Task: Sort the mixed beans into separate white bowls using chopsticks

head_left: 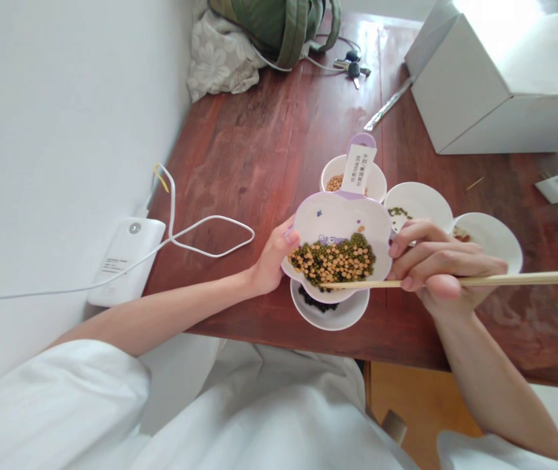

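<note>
My left hand grips the left rim of a white bowl with a purple edge and a labelled handle. Mixed green and tan beans lie in its lower half. My right hand is closed around wooden chopsticks, their tips among the beans at the near rim, fingers close to the bowl's right side. Under the near rim shows a small white bowl of black beans. Behind the handle sits a bowl with tan beans; to the right is one with a few green beans.
Another white bowl with reddish bits stands partly behind my right hand. A white box fills the back right. Keys and a green bag lie at the back. A white power bank and looping cable are at the left.
</note>
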A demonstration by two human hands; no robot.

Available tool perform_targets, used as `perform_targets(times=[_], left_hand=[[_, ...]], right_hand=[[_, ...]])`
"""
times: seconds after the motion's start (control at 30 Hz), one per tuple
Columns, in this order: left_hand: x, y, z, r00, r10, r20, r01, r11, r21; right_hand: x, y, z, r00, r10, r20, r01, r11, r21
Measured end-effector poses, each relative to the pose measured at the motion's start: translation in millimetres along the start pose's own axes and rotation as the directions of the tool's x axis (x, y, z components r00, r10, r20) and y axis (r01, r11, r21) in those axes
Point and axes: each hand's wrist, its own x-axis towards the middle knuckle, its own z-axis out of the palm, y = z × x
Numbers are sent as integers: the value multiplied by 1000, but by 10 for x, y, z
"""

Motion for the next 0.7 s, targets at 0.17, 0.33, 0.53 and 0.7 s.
perform_targets(times=[0.17,0.33,0.53,0.7], left_hand=[[-5,-28,-32,1000,-2,-11,2,1000,-2],[-9,-33,-33,999,-21,-44,20,1000,-12],[-4,-38,-47,1000,-2,-30,3,1000,13],[-11,-44,-45,1000,18,-24,-18,1000,17]], right_hand=[[-19,20,-27,1000,27,0,-27,1000,16],[-4,2,-11,1000,11,28,-11,1000,13],[3,-6,6,999,28,33,-28,999,20],[5,-7,10,1000,12,20,-12,1000,9]])
